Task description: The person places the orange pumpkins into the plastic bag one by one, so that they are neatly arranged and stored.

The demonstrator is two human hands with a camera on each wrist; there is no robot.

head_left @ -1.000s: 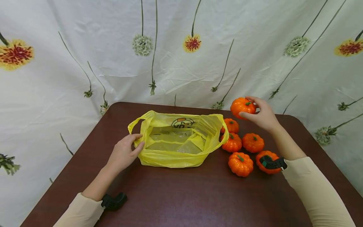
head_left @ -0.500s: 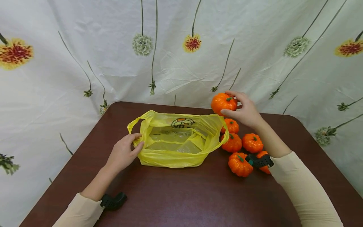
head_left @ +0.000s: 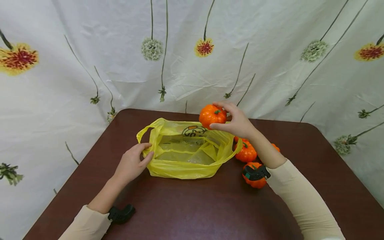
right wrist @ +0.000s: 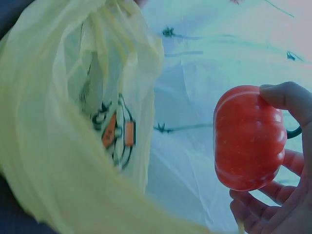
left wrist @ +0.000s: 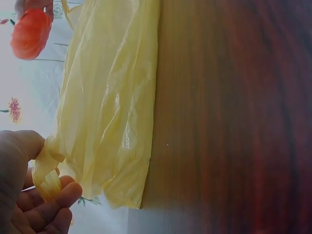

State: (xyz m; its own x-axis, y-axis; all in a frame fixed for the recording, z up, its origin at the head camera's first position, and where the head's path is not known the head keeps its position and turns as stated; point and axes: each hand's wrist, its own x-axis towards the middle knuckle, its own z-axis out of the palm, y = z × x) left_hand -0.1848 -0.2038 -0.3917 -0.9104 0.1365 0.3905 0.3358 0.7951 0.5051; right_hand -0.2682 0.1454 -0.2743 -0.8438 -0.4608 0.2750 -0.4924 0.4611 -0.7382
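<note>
A yellow plastic bag (head_left: pixel 183 170) stands on the table with its mouth spread, and no pumpkin shows inside it. My left hand (head_left: pixel 133 162) grips the bag's left handle (left wrist: pixel 48 170), which runs between thumb and curled fingers in the left wrist view. Over the bag's back right rim, my right hand (head_left: pixel 237 121) holds a small orange pumpkin (head_left: pixel 212 116) with a green stem. Thumb and fingers clasp its sides, seen closely on the pumpkin (right wrist: pixel 249 139) in the right wrist view. The pumpkin is apart from the bag in that view.
Several more pumpkins (head_left: pixel 246 152) lie on the table right of the bag, partly hidden by the right forearm and wrist strap. The dark wooden table (head_left: pixel 186 206) ends at the back against a white flowered cloth (head_left: pixel 120 50).
My right hand has carried the pumpkin leftward, from above the other pumpkins to over the bag's back right rim. The left hand and the bag have stayed in place.
</note>
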